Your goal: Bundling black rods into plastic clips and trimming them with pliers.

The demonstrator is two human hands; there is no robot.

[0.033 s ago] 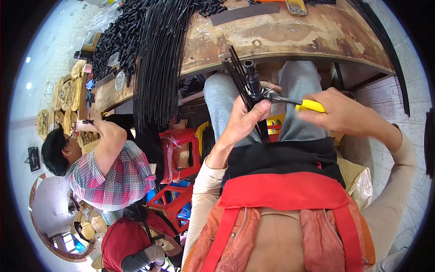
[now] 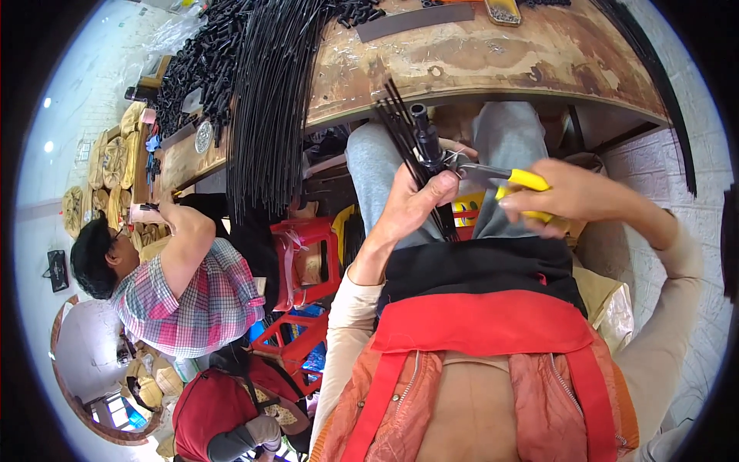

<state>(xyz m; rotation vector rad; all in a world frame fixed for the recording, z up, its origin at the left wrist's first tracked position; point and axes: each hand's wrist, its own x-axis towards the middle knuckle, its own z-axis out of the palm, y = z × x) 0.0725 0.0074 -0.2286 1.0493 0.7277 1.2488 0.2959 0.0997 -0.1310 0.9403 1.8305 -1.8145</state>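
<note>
My left hand is closed round a bunch of thin black rods and a black tubular fitting, held upright above my lap. Yellow-handled pliers are in my right hand, their two handles spread apart. The metal jaws reach to the base of the fitting, beside my left thumb. Thin silvery wire shows there, but whether the jaws grip it I cannot tell. My right fingers are partly blurred.
A worn wooden table stands ahead, bearing a long bundle of black rods, heaped black fittings and a yellow tray of small metal pieces. Another person works at left, near red stools.
The pliers' handles have moved apart, and a second yellow handle now shows under my right hand. The fitting and rods in my left hand have shifted slightly left.
</note>
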